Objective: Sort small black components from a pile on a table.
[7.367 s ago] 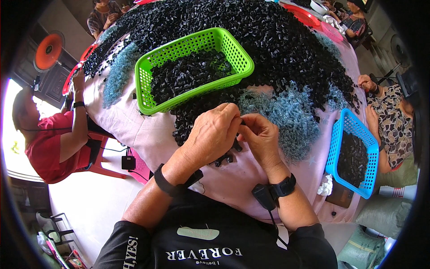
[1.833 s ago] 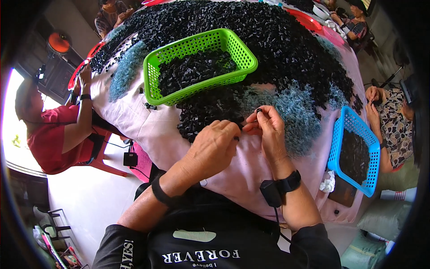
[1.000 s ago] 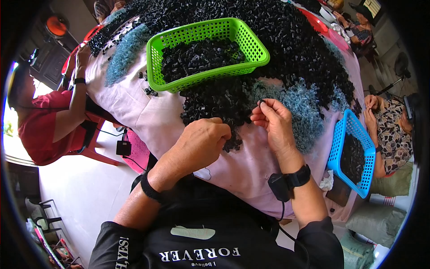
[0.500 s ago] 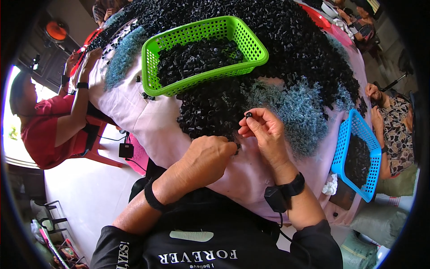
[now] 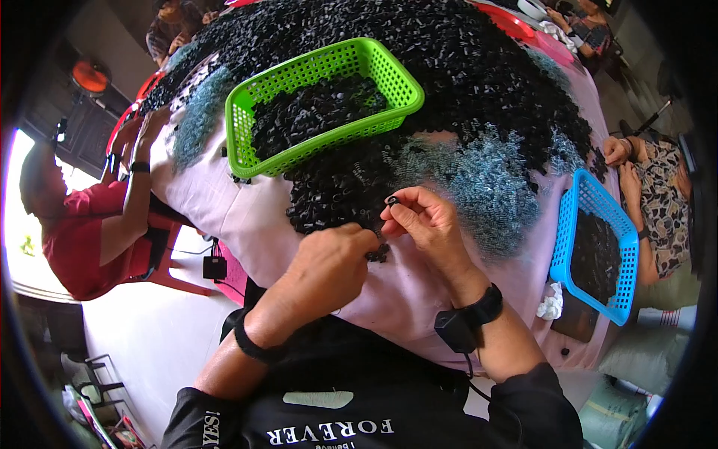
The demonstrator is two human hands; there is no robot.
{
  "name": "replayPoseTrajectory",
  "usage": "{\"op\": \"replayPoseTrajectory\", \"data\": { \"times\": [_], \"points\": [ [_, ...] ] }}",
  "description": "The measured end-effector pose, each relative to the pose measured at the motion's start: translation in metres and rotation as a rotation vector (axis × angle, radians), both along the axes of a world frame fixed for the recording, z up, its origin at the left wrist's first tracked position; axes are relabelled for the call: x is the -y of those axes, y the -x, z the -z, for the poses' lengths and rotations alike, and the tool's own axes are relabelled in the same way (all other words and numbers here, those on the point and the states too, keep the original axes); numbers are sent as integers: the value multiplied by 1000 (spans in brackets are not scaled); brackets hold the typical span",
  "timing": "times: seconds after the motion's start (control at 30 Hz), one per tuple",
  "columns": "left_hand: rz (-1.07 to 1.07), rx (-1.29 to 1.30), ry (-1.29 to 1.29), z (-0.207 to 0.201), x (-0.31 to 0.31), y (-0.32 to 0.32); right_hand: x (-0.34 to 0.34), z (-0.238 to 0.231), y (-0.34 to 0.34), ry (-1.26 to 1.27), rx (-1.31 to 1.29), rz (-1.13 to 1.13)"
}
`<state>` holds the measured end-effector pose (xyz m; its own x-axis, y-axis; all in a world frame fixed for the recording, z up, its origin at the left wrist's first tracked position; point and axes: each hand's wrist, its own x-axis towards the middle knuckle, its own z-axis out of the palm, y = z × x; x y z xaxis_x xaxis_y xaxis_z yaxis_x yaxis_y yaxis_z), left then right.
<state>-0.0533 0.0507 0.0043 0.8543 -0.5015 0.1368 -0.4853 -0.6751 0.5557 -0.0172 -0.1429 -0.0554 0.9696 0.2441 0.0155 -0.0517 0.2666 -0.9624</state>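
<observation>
My right hand [image 5: 426,221] pinches a small black ring-like plastic piece [image 5: 392,201] between thumb and fingertips. Just left of it and a little nearer, my left hand [image 5: 329,260] is closed, its back turned up. A few black bits [image 5: 378,254] show by its fingertips; whether they are in its grip is hidden. Behind both hands spreads a pile of small black plastic pieces [image 5: 333,198]. A heap of pale blue coil springs [image 5: 486,194] lies beyond and to the right of my right hand.
A green basket [image 5: 329,146] of black pieces stands on the pile. To the right sits a blue basket [image 5: 566,262], also with black pieces, near crumpled white tissue [image 5: 551,301]. A pink cloth [image 5: 404,299] covers the table. Other people sit around it, one in red [image 5: 101,239] at left.
The whole view has shifted slightly, moving the baskets left and down in the picture. My hands are a little closer together. The right one keeps its pinch on the black piece.
</observation>
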Motion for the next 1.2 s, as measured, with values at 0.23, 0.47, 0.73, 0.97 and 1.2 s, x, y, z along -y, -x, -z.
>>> {"op": "replayPoseTrajectory", "data": {
  "times": [0.23,0.47,0.73,0.97,1.2],
  "points": [
    [-224,48,299,-24,14,-25,3,2,2,-86,-31,-125],
    [-204,55,334,-10,25,-30,5,0,3,-81,-31,-140],
    [-189,131,324,-6,22,-32,4,-3,2,-58,-50,-148],
    [-184,262,289,-2,26,-31,1,-2,5,-73,-57,-66],
    [-165,332,237,1,29,-31,3,-3,4,-85,-42,-105]
  ]
}}
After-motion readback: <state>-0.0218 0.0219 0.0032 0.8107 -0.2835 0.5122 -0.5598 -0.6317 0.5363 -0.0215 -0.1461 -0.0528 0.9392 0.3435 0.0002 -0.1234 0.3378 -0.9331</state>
